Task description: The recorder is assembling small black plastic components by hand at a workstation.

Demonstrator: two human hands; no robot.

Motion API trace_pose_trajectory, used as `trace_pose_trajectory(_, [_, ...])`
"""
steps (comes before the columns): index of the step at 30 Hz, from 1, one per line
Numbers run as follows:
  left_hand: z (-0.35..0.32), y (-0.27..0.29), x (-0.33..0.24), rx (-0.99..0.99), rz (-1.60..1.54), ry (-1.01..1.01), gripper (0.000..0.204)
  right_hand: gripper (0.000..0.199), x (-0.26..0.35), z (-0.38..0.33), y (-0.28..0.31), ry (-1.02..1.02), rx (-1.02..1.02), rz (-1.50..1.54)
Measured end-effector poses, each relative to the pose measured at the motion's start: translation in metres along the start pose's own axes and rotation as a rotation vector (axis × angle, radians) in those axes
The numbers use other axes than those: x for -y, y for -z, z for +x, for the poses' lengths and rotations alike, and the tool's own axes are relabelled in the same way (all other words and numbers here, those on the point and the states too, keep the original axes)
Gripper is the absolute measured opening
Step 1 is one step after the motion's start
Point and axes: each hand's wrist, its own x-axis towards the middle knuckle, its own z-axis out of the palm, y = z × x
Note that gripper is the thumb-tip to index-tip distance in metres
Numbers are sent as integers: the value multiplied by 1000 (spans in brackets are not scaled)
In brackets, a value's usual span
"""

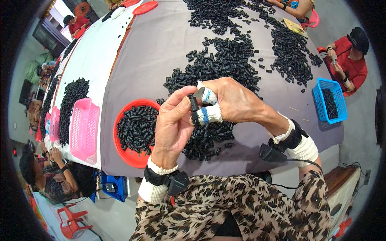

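In front of me my left hand (172, 126) is closed, pinching a small black cylindrical piece (194, 103) upright between thumb and fingers. My right hand (237, 98) meets it from the right, its fingers closed and partly wrapped in white bands with blue marks. A small grey blade-like piece (199, 92) shows at its fingertips, against the top of the black piece. Below and behind both hands spreads a large heap of similar black pieces (225, 60). Close to my left hand is a round red tray (119, 134) full of them.
The long table has a grey cloth (144, 60). Pink baskets (84, 128) stand at the left; a blue basket (343, 108) holds black pieces at the right. A person in red (348, 64) works at the right edge, another person (56, 176) at the left. Wrist-worn devices trail a cable (305, 160).
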Motion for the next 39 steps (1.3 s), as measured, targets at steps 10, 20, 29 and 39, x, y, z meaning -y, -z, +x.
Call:
trace_pose_trajectory(10, [-1,2,0,2,48,4,25,31,-2,1,2,-2,63,-72])
trace_pose_trajectory(20, [-2,3,-2,-6,116,-16,22,27,0,3,3,24,75,-162])
trace_pose_trajectory(29, [-4,-1,-2,-84,211,-29,22,27,-3,4,-1,59,94,-184])
trace_pose_trajectory(39, [-3,-3,-1,-71,128,3,23,28,-2,-3,-3,91,2,-11])
